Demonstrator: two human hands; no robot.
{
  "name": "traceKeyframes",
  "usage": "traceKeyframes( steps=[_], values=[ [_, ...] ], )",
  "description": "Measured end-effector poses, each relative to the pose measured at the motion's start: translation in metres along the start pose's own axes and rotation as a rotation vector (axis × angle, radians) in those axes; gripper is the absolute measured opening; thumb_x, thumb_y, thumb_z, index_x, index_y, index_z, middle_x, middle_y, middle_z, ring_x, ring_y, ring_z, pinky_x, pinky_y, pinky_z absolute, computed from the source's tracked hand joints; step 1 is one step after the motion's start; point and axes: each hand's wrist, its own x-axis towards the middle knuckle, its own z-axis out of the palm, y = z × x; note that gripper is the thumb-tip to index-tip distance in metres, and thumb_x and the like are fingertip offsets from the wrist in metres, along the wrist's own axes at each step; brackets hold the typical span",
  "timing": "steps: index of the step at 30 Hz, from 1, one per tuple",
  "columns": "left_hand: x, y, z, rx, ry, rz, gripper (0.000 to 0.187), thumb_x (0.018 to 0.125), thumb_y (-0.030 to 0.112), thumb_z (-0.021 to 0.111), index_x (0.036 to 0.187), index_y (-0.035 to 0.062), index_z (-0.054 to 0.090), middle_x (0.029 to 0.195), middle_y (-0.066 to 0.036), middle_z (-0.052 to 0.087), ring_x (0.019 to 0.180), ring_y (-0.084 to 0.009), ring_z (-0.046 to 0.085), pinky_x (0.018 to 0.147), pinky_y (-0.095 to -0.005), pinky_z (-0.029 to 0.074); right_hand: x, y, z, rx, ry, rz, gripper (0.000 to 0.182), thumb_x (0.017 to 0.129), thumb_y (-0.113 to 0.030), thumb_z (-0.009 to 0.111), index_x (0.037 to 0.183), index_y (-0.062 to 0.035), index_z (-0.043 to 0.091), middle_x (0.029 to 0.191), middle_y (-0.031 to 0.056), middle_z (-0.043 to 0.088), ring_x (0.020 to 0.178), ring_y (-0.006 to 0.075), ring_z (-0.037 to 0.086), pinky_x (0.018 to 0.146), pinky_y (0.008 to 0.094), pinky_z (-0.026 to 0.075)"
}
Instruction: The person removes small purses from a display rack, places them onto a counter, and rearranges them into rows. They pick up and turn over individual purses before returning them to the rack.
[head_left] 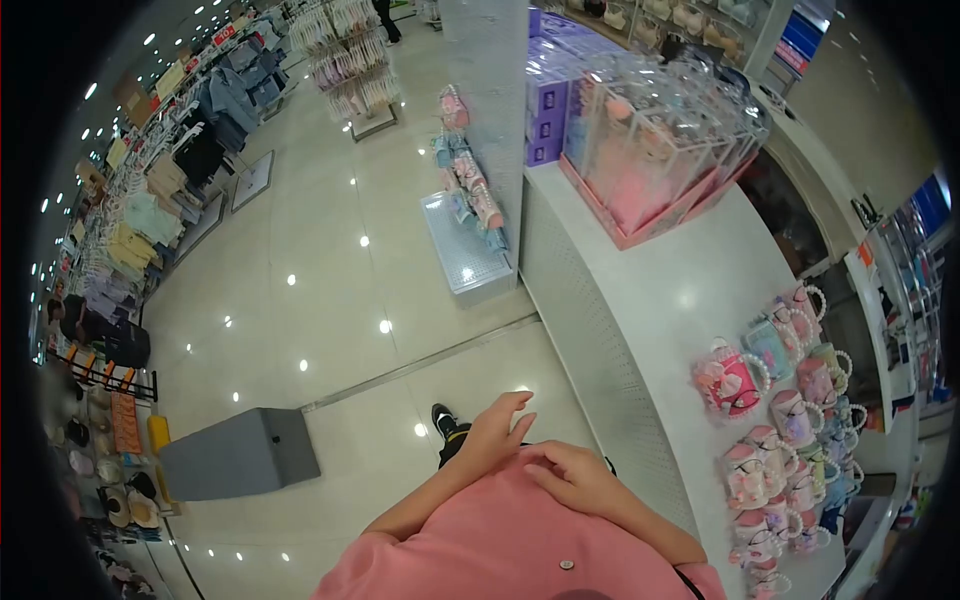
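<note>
Both hands are in front of the pink shirt, low in the middle of the head view. My left hand (pixel 499 430) has its fingers apart and bent a little, with nothing in them. Just to its right, my right hand (pixel 572 476) rests near the shirt front, its fingers loosely spread and holding nothing. The hands are close together. A curved white counter (pixel 650 300) stands to the right, bearing several small pink and blue bags with pearl handles, one of them a bright pink bag (pixel 729 384) near the counter's middle.
Clear boxes in a pink tray (pixel 622 240) and purple boxes (pixel 546 120) stand at the counter's far end. A white perforated platform (pixel 470 250) lies beside it. A grey bench (pixel 235 455) is at left. Clothes racks and a person (pixel 75 318) are farther left.
</note>
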Motion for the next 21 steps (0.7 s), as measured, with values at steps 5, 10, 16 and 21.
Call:
traceKeyframes(
  steps=[5, 10, 16, 21],
  values=[
    [-0.018, -0.042, -0.088, 0.002, -0.096, -0.042, 0.033, 0.097, 0.014, 0.066, 0.128, 0.0047, 0.058, 0.12, -0.018, 0.066, 0.109, -0.0316, 0.067, 0.086, -0.0392, 0.055, 0.082, -0.014, 0.076, -0.067, -0.037, -0.089, 0.027, 0.098, -0.019, 0.064, 0.12, -0.0031, 0.066, 0.107, 0.0124, 0.072, 0.097, 0.0225, 0.07, 0.083, 0.0336, 0.055],
    [-0.028, -0.101, -0.197, -0.014, -0.051, -0.089, 0.031, 0.097, 0.014, 0.066, 0.126, 0.0037, 0.059, 0.119, -0.018, 0.067, 0.107, -0.0334, 0.068, 0.086, -0.0393, 0.056, 0.168, -0.069, 0.143, -0.11, -0.121, -0.093, 0.03, 0.098, -0.022, 0.064, 0.121, -0.0027, 0.065, 0.107, 0.0128, 0.072, 0.097, 0.023, 0.07, 0.084, 0.0332, 0.055],
    [-0.03, -0.137, -0.307, 0.001, 0.058, -0.135, 0.032, 0.098, 0.018, 0.065, 0.125, 0.0028, 0.06, 0.12, -0.018, 0.067, 0.109, -0.032, 0.068, 0.086, -0.0392, 0.056, 0.252, -0.105, 0.204, -0.157, -0.28, -0.088, 0.031, 0.098, -0.025, 0.062, 0.117, -0.0007, 0.063, 0.108, 0.0177, 0.071, 0.099, 0.0315, 0.07, 0.086, 0.0398, 0.054],
    [-0.047, -0.184, -0.343, -0.085, 0.293, -0.207, 0.03, 0.099, 0.018, 0.065, 0.123, 0.0008, 0.063, 0.116, -0.019, 0.07, 0.107, -0.0307, 0.07, 0.087, -0.0377, 0.056, 0.311, -0.124, 0.233, -0.263, -0.485, -0.128, 0.03, 0.098, -0.028, 0.06, 0.114, -0.002, 0.063, 0.107, 0.0183, 0.071, 0.096, 0.0337, 0.069, 0.085, 0.0426, 0.054]
  ],
)
